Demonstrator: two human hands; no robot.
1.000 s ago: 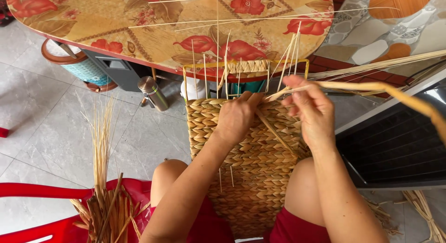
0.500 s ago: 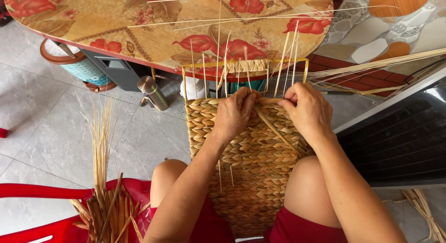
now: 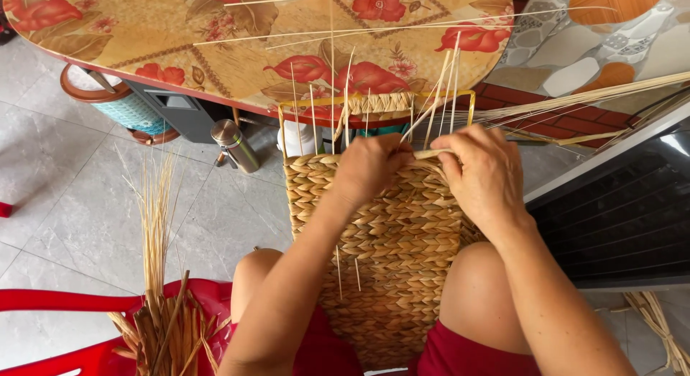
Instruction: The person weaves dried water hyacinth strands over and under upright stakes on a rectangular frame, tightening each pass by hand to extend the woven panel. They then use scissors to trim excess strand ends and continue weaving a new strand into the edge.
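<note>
A woven straw basket panel [image 3: 392, 239] on a yellow wire frame [image 3: 471, 103] stands upright between my knees. My left hand [image 3: 370, 167] pinches the top row of the weave near the middle. My right hand [image 3: 485, 175] grips a flat straw strand [image 3: 430, 154] at the top edge, right beside the left hand. Thin upright stalks [image 3: 445, 88] rise from the frame's top.
A round table with a red flower cloth [image 3: 215, 45] stands right behind the frame. A bundle of dry straw [image 3: 154, 304] rests on a red plastic chair [image 3: 65, 304] at lower left. A metal flask [image 3: 233, 144] and a basket [image 3: 115, 103] stand under the table. Long stalks [image 3: 596, 95] lie to the right.
My right hand has come down and left from pulling a long strand out to the right; it now presses the strand into the top row beside my left hand.
</note>
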